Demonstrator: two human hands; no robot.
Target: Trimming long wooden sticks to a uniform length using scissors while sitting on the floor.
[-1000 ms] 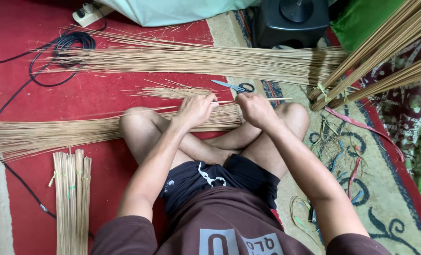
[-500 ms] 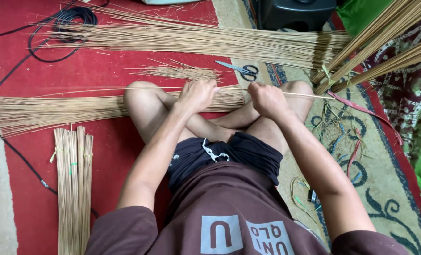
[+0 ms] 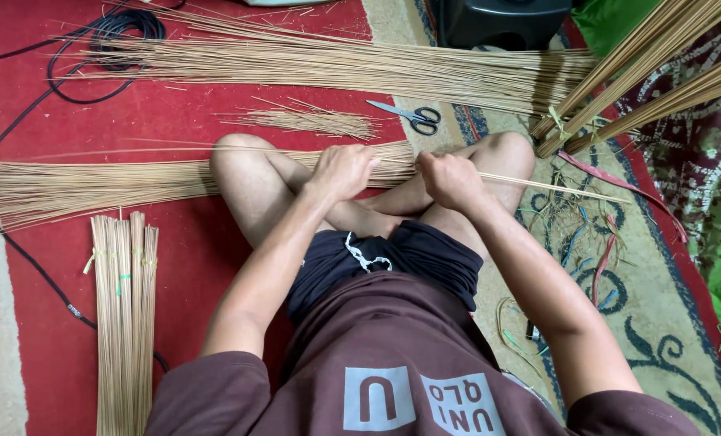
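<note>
Left hand (image 3: 344, 171) fisted round thin sticks (image 3: 118, 184) lying across left knee onto red carpet (image 3: 191, 266); fingertips hidden. Right hand (image 3: 451, 179) pinching few strands (image 3: 554, 187). Scissors (image 3: 413, 115) beyond. Tied bundle (image 3: 124, 323) cut off below.

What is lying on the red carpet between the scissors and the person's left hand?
In the head view, a small loose pile of thin tan sticks lies on the red carpet between the black-handled scissors and the left hand.
</note>
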